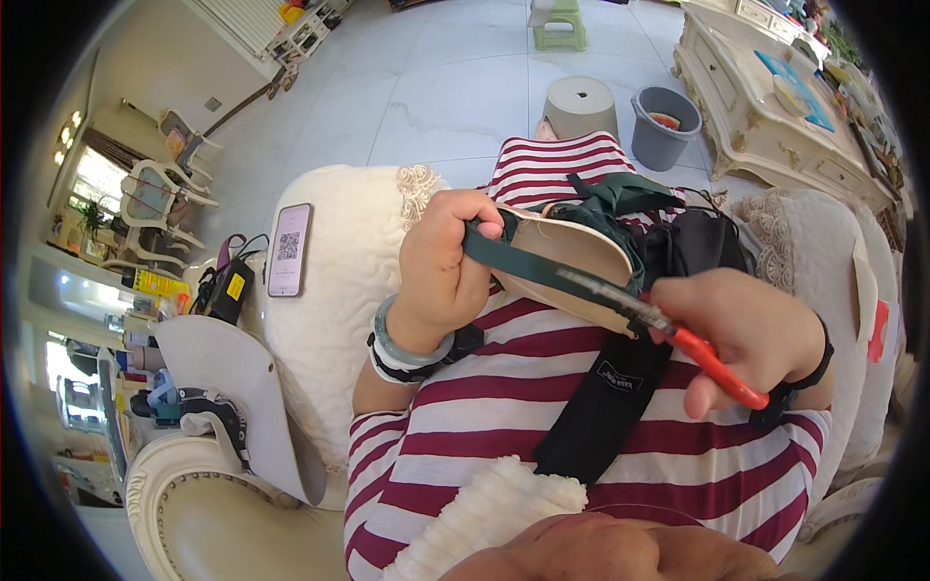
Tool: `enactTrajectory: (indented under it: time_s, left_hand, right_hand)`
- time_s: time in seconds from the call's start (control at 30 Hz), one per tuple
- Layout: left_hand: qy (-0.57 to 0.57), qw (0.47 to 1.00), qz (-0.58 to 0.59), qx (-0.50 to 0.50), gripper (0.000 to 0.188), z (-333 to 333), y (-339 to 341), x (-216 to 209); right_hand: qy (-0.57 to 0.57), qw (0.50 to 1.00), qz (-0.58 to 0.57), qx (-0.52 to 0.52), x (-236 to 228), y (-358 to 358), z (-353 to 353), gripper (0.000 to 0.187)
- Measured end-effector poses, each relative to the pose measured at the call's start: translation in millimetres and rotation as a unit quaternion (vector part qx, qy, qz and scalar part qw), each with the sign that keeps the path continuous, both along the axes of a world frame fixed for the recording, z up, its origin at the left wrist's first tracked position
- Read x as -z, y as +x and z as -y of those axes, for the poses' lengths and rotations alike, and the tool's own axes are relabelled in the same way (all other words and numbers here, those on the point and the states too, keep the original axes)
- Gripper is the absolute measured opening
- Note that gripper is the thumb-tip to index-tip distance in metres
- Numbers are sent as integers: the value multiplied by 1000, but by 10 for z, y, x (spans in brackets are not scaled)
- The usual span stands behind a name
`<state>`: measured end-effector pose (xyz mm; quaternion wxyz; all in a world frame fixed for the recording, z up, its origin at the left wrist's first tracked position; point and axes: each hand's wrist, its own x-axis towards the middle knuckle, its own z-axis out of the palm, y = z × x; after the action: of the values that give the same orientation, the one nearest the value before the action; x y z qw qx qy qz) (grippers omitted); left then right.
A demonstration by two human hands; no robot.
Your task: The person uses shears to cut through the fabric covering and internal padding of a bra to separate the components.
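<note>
My left hand [441,271] is closed around one end of a dark green strap [523,261], pulling it taut to the right. The strap runs over a cream, cup-shaped piece [572,257] edged with dark green fabric [615,198] that lies on my lap; I cannot make out its exact kind. In my right hand [751,329] is a pair of scissors [712,363] with red handles. Their metal blades lie along the strap's right part; whether they cut into it is unclear. Below hangs a black band [601,416] with a label, against my striped clothing.
A phone [290,250] lies on the cream seat cover [329,358] to my left, near a black pouch [223,290] and a pale sun visor [237,387]. Ahead on the tiled floor stand a grey bucket [666,126], a round stool [579,102] and a green stool [559,27].
</note>
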<state>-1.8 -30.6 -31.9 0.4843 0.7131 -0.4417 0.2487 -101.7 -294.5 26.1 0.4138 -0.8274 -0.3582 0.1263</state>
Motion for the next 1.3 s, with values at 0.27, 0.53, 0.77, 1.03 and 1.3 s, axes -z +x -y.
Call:
enactTrajectory:
  time_s: [0.27,0.53,0.77,1.03,1.3]
  left_hand:
    - [-16,999,-12,46,10,39,-12,43]
    - [-54,992,-69,94,10,-3,-3,96]
    - [19,997,-45,64,5,10,-26,26]
    - [65,995,-18,71,15,-1,-7,13]
    - [69,993,-25,95,18,-26,-24,21]
  right_hand:
    - [-97,991,-87,30,49,83,-6,69]
    - [-63,994,-81,35,83,88,21,70]
    - [-24,988,-153,-7,-148,44,207,67]
    - [-89,996,-14,3,-198,69,212,71]
    - [-97,993,-66,13,-63,185,113,68]
